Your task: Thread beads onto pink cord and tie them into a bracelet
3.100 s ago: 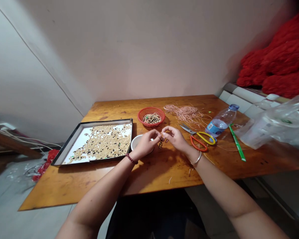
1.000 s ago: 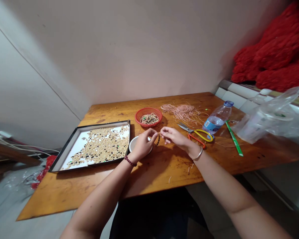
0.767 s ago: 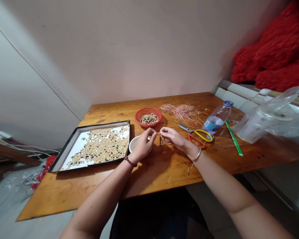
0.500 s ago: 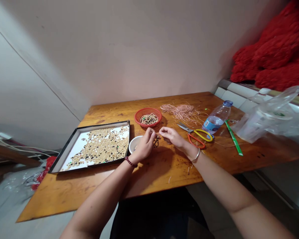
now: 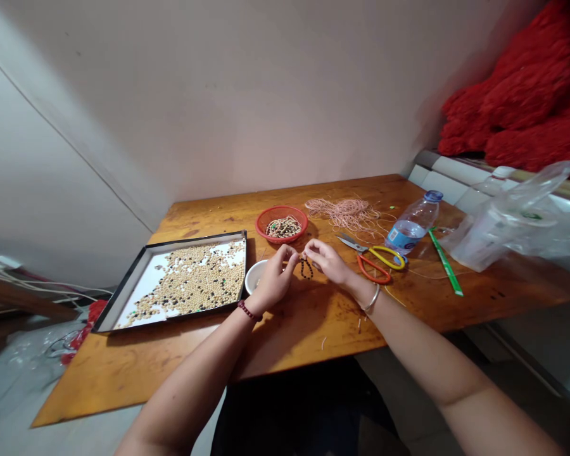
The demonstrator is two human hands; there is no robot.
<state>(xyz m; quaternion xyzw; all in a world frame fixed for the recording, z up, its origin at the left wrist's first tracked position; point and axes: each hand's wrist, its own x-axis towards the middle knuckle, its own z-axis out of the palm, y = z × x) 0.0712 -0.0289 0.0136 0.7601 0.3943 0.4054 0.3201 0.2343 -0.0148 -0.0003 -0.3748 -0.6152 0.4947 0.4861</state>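
Observation:
A small loop of dark beads (image 5: 306,269) hangs between my two hands above the wooden table. My left hand (image 5: 278,275) is closed in a pinch at the loop's upper left end. Opposite it, my right hand (image 5: 326,261) pinches the upper right end; the cord ends are too fine to make out. Partly hidden behind my left hand is a white bowl (image 5: 253,278). Just beyond my hands stands a red plastic basket (image 5: 258,226) holding beaded strings (image 5: 285,227).
A black-rimmed tray (image 5: 123,283) of loose beads lies left. Pink cord (image 5: 344,211) is heaped at the back. To the right are scissors (image 5: 384,258), a water bottle (image 5: 411,225), a green strip (image 5: 445,263) and a plastic-bagged cup (image 5: 498,234). Red yarn-like bundles (image 5: 527,101) fill the far right.
The bead loop now hangs lower and shows more openly between my hands. Both hands keep their pinch and have barely moved.

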